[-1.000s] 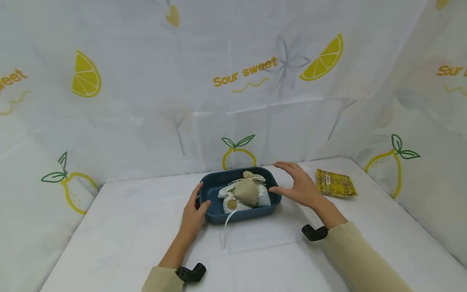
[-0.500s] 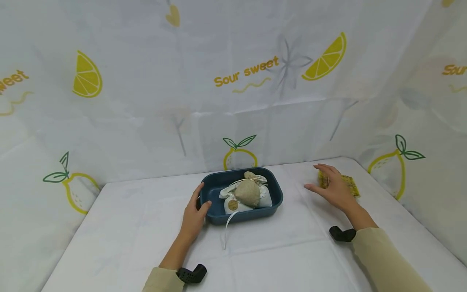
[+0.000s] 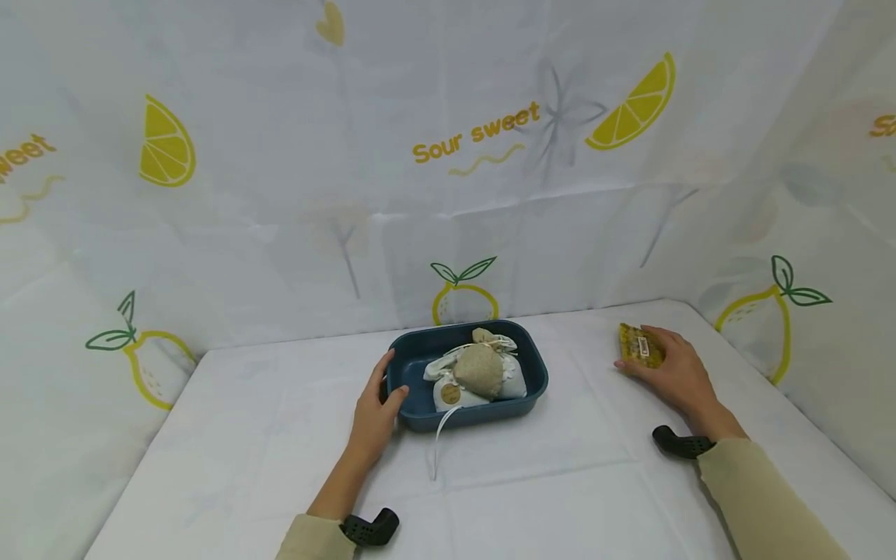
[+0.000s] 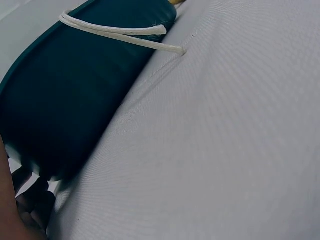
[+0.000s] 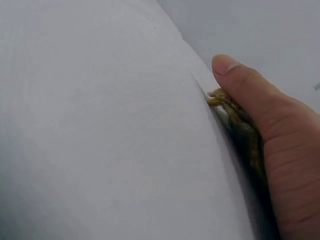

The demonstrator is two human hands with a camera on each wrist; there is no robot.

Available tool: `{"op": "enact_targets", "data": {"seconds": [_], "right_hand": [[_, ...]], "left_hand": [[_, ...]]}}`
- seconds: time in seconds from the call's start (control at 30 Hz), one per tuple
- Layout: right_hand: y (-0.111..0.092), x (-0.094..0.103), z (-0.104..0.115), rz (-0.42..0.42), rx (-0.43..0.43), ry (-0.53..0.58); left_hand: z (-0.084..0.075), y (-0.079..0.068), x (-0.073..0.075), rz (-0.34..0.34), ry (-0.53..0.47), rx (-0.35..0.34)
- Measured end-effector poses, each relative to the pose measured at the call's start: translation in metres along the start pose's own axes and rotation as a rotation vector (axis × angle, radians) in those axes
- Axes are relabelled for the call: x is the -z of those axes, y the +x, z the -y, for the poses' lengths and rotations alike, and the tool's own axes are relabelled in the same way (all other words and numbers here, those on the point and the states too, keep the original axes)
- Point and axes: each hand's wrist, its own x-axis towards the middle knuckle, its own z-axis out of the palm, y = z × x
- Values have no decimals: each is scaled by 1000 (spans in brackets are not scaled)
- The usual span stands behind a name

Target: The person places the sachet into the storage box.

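Observation:
A dark blue tray (image 3: 462, 421) stands on the white-covered table and holds a beige cloth pouch (image 3: 479, 372) on top of white pouches (image 3: 514, 379), one bearing a round tan tag (image 3: 451, 393). My left hand (image 3: 372, 412) grips the tray's left end, thumb at the rim and fingers along the outer wall. White cord (image 4: 120, 36) hangs over the tray's front. At the table's right side, my right hand (image 3: 679, 377) holds a yellow patterned packet (image 3: 637, 347) between thumb and fingers; the palm hides its right part. In the right wrist view the thumb (image 5: 245, 82) lies along the packet's edge.
A white cloth with lemon prints hangs as a back wall (image 3: 315, 264) just behind the table and continues along both sides. The table's white cover (image 3: 546, 498) has light creases. Black wrist devices (image 3: 369, 529) sit at both wrists.
My right hand has left the tray's right end, moved right and closed around the yellow packet. The left hand stays on the tray, and the view has shifted slightly.

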Motion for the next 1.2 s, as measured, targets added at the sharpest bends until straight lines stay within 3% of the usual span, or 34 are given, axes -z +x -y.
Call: {"op": "enact_targets", "data": {"seconds": [0.17, 0.3, 0.63, 0.8, 1.2], "right_hand": [[-2, -4, -8, -3, 49, -54], [1, -7, -11, -46, 120, -129], [-3, -9, -8, -165, 182, -187], [-6, -10, -6, -217, 229, -123], [-8, -13, 2, -199, 194, 7]], "left_hand": [[-1, 0, 0, -2, 8, 2], [-2, 1, 1, 0, 7, 3], [-3, -1, 1, 5, 17, 8], [-3, -1, 0, 13, 6, 3], [-1, 0, 1, 11, -2, 7]]}}
